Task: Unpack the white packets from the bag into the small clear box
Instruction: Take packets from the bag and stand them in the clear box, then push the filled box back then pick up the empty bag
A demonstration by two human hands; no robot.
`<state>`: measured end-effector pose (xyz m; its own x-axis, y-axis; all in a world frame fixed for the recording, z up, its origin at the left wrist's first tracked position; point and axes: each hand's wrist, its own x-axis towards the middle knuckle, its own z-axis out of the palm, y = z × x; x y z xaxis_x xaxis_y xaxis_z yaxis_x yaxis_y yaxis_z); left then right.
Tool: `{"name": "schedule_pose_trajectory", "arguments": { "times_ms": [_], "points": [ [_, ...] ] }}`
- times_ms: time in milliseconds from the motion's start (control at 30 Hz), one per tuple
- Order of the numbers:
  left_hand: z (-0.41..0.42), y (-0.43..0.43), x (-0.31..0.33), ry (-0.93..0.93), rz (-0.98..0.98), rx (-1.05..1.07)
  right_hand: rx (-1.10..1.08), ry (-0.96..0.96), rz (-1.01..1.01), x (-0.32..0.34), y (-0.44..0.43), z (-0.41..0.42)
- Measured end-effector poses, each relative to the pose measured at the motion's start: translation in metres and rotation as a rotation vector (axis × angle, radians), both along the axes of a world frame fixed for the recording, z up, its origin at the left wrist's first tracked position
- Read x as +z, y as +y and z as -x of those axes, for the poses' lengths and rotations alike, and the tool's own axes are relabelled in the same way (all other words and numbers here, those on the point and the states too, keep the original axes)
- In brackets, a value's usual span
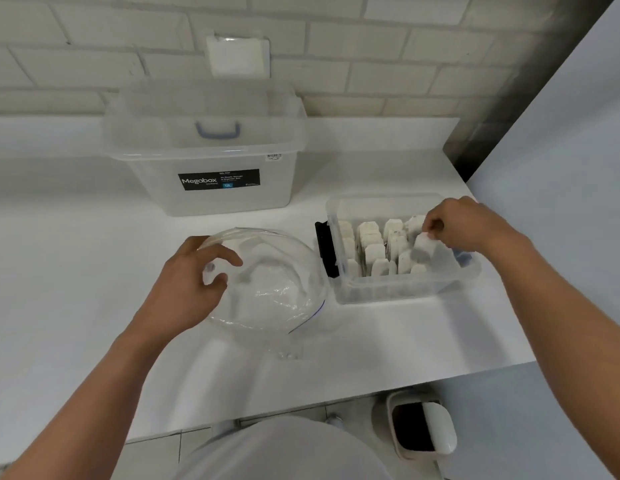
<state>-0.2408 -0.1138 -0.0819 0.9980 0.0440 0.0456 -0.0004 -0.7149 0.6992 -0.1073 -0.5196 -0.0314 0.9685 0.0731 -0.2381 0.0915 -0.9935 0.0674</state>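
A clear plastic bag (pixel 270 282) lies open on the white counter, its mouth held wide by my left hand (pixel 194 271), which grips its left rim. To the right stands the small clear box (pixel 398 289) with several white packets (pixel 374 247) standing in rows inside. My right hand (pixel 464 226) is over the box's right side, fingers pinched on one white packet (pixel 422 249) that sits tilted among the rows. The bag looks empty of packets.
A large clear Megabox tub (pixel 211 157) stands behind the bag against the brick wall. A black clip (pixel 324 251) is on the small box's left end. The counter edge runs near me; a bin (pixel 419 424) stands on the floor below.
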Motion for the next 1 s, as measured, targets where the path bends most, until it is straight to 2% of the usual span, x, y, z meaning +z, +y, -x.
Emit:
{"name": "schedule_pose_trajectory", "arguments": {
  "times_ms": [200,467,600,700,833,1000],
  "points": [
    [0.003,0.017,-0.007,-0.043,-0.037,0.054,0.0,-0.087,0.306,-0.018,0.017,-0.006],
    [0.014,0.019,-0.005,-0.09,0.007,0.109,0.071,-0.092,0.451,-0.024,0.031,0.004],
    [0.021,0.016,-0.001,-0.11,0.065,0.176,0.063,-0.106,0.44,-0.023,0.027,0.004],
    [0.027,0.015,-0.001,-0.152,0.195,0.265,0.011,-0.193,0.318,-0.018,0.016,0.003],
    [0.032,0.009,-0.003,-0.172,0.328,0.379,-0.067,-0.344,-0.077,-0.008,-0.011,0.01],
    [0.034,-0.001,0.004,-0.274,0.331,0.453,-0.061,-0.577,-0.523,-0.005,-0.034,0.04]
  ]
}}
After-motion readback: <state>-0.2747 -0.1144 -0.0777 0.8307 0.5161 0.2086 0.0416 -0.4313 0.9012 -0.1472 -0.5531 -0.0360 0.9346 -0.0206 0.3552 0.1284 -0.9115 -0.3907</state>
